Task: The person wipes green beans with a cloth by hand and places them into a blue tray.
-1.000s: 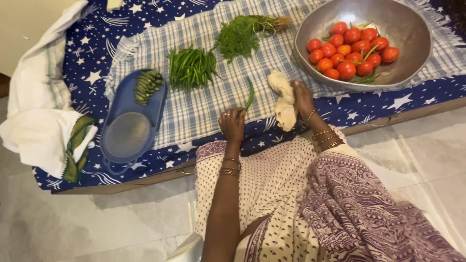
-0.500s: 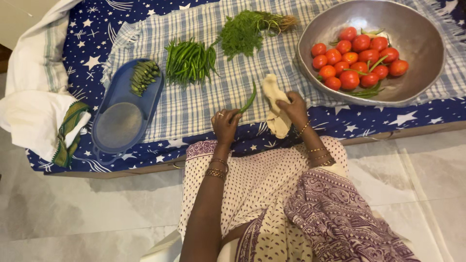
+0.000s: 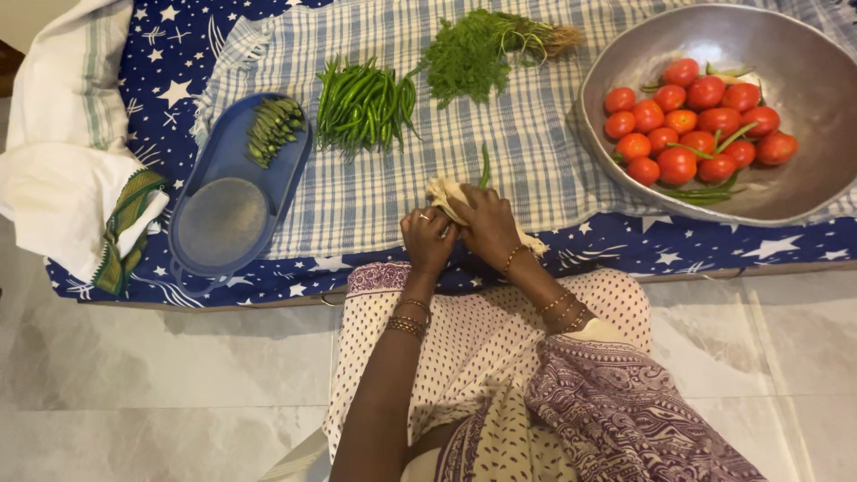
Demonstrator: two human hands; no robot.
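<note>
Both hands (image 3: 460, 232) wrap a green chilli (image 3: 485, 167) (tip showing) in cloth (image 3: 444, 190).

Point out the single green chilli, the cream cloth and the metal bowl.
green chilli (image 3: 485, 168), head view, on the stalk end above the hands.
cream cloth (image 3: 444, 191), head view, on the fold by the left hand.
metal bowl (image 3: 808, 80), head view, on the bare inner wall.

I sit in a home, preparing food at a low bed rather than a kitchen counter. A blue star-print bedsheet (image 3: 616, 245) covers the mattress across the upper frame, with a checked cotton cloth (image 3: 375, 192) spread over it as my work surface. Pale marble-look floor tiles (image 3: 152, 384) fill the lower frame, and folded household linen (image 3: 62, 192) lies at upper left.
</note>
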